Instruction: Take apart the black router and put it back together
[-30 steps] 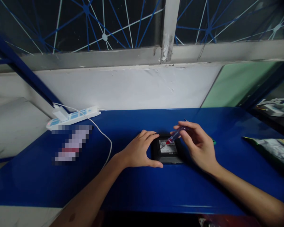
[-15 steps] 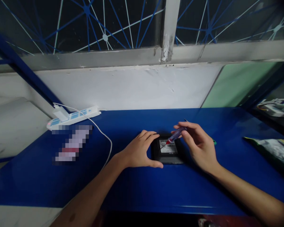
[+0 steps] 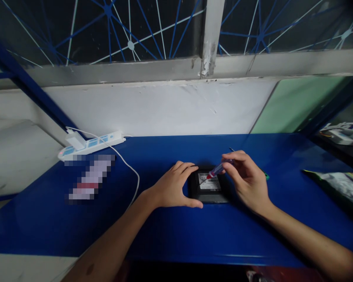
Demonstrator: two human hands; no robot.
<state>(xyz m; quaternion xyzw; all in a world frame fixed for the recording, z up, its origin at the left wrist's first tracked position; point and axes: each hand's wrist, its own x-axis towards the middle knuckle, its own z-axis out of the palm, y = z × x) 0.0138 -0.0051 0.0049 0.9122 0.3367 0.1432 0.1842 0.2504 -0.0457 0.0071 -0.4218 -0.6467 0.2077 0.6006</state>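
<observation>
Pinching screwdriver point(image 3: 218, 169) between right fingers point(image 3: 238, 157); left fingers point(image 3: 189, 171) spread, touching black device point(image 3: 208, 196)

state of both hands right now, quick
Left hand: open, thumb and fingers spread at the left side of the black device.
Right hand: closed, holding the screwdriver by its handle.

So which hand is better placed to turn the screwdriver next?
Likely your right hand: it holds the screwdriver, tip angled at the black device. Your left hand is spread around the device's left side.
</observation>
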